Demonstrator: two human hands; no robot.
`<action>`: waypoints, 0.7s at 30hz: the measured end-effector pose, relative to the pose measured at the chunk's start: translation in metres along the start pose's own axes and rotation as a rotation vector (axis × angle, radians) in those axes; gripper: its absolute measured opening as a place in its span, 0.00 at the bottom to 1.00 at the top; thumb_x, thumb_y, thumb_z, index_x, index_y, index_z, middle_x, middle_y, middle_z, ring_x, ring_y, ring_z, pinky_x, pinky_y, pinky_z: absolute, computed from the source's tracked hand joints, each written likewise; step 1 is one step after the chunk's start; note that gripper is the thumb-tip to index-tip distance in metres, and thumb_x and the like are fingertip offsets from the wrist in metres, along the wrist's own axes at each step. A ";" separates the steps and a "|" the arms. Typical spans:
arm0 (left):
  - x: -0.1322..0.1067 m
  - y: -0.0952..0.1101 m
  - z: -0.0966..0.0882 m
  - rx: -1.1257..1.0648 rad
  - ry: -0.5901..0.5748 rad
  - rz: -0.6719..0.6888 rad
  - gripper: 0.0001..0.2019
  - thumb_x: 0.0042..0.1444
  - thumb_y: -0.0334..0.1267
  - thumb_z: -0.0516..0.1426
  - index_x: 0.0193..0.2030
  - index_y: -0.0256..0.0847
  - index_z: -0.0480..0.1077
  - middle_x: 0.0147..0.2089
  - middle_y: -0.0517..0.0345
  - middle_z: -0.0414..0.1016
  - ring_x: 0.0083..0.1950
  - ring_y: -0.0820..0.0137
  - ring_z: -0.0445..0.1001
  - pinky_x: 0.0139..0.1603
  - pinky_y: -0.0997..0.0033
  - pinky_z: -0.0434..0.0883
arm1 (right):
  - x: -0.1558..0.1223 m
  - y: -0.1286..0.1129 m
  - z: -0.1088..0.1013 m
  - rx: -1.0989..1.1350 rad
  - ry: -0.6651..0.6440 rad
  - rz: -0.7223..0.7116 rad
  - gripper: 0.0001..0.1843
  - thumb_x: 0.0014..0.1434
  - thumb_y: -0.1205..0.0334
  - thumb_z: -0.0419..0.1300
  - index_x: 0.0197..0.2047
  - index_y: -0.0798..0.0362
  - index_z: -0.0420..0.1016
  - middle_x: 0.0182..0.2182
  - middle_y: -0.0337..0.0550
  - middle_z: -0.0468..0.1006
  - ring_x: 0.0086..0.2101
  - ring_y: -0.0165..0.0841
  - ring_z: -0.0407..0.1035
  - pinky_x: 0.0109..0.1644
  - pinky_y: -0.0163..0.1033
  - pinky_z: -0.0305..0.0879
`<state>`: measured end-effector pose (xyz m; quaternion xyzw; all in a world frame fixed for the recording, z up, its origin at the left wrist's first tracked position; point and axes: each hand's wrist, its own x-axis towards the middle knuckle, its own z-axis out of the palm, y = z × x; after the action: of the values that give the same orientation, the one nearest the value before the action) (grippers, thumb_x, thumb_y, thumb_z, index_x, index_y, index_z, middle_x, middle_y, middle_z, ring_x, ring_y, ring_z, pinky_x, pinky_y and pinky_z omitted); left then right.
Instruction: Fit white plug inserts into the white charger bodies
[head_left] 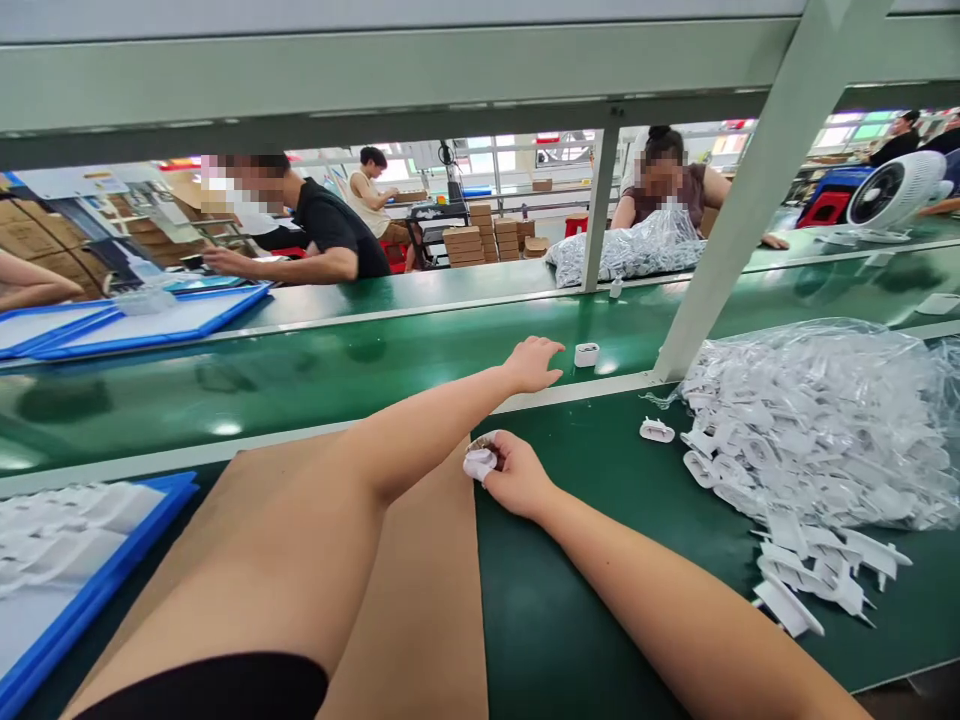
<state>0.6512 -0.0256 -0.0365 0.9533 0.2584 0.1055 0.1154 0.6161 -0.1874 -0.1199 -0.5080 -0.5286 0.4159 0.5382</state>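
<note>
My left hand (534,363) reaches out over the green conveyor belt (420,355), fingers stretched and apart, with nothing in it. Just past its fingertips stands a small white plastic housing (586,354) with an opening on top, not touched by the hand. Closer to me, my right hand (521,475) is closed on a white plastic piece (480,462) above the edge of the brown cardboard sheet (427,600). Some darker, brownish detail shows at the top of that piece; my fingers hide the rest of it.
On the right, a clear bag (832,420) spills many white plastic pieces with pins; a single piece (657,430) lies left of it. A blue-rimmed tray (90,570) of white parts is at the left. A slanted metal post (742,190) rises beside the belt. Co-workers sit beyond.
</note>
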 end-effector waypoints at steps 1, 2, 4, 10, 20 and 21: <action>0.013 0.006 0.003 -0.011 -0.014 -0.003 0.31 0.63 0.42 0.61 0.71 0.38 0.63 0.72 0.44 0.65 0.74 0.48 0.57 0.75 0.47 0.56 | 0.000 -0.001 0.000 -0.023 -0.001 -0.006 0.12 0.50 0.65 0.67 0.40 0.48 0.76 0.36 0.40 0.80 0.36 0.36 0.73 0.42 0.41 0.72; 0.025 0.010 0.005 -0.023 -0.021 -0.015 0.35 0.62 0.44 0.63 0.73 0.37 0.60 0.73 0.41 0.62 0.75 0.46 0.56 0.75 0.45 0.55 | 0.000 -0.001 -0.001 -0.042 -0.005 -0.015 0.12 0.50 0.67 0.66 0.40 0.48 0.76 0.35 0.39 0.79 0.35 0.36 0.72 0.41 0.41 0.72; 0.044 0.017 0.011 -0.045 -0.038 -0.059 0.42 0.59 0.47 0.66 0.74 0.31 0.56 0.73 0.33 0.61 0.74 0.42 0.56 0.73 0.43 0.58 | 0.000 -0.004 -0.002 -0.053 -0.020 -0.053 0.14 0.48 0.70 0.63 0.39 0.48 0.76 0.35 0.39 0.79 0.35 0.36 0.72 0.41 0.40 0.71; 0.045 0.016 0.009 -0.103 -0.055 -0.193 0.23 0.62 0.46 0.64 0.61 0.39 0.74 0.62 0.46 0.76 0.63 0.52 0.74 0.64 0.57 0.70 | -0.001 -0.008 -0.011 -0.029 -0.061 -0.152 0.14 0.46 0.68 0.60 0.39 0.49 0.75 0.39 0.44 0.81 0.39 0.40 0.74 0.45 0.44 0.72; -0.095 -0.034 -0.056 -0.333 0.188 -0.195 0.20 0.63 0.40 0.63 0.60 0.40 0.73 0.58 0.55 0.79 0.58 0.63 0.76 0.62 0.68 0.70 | 0.006 -0.010 -0.021 -0.184 -0.086 -0.161 0.16 0.54 0.49 0.66 0.44 0.48 0.78 0.40 0.46 0.83 0.39 0.41 0.78 0.48 0.48 0.76; -0.118 -0.036 -0.060 -0.340 0.191 -0.207 0.19 0.63 0.40 0.63 0.60 0.40 0.73 0.58 0.56 0.79 0.58 0.63 0.76 0.62 0.68 0.70 | 0.006 -0.010 -0.021 -0.173 -0.061 -0.154 0.17 0.53 0.49 0.67 0.44 0.47 0.78 0.41 0.47 0.83 0.40 0.41 0.79 0.49 0.48 0.77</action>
<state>0.5193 -0.0466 -0.0059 0.8742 0.3430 0.2249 0.2598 0.6369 -0.1848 -0.1080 -0.4972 -0.6161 0.3414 0.5065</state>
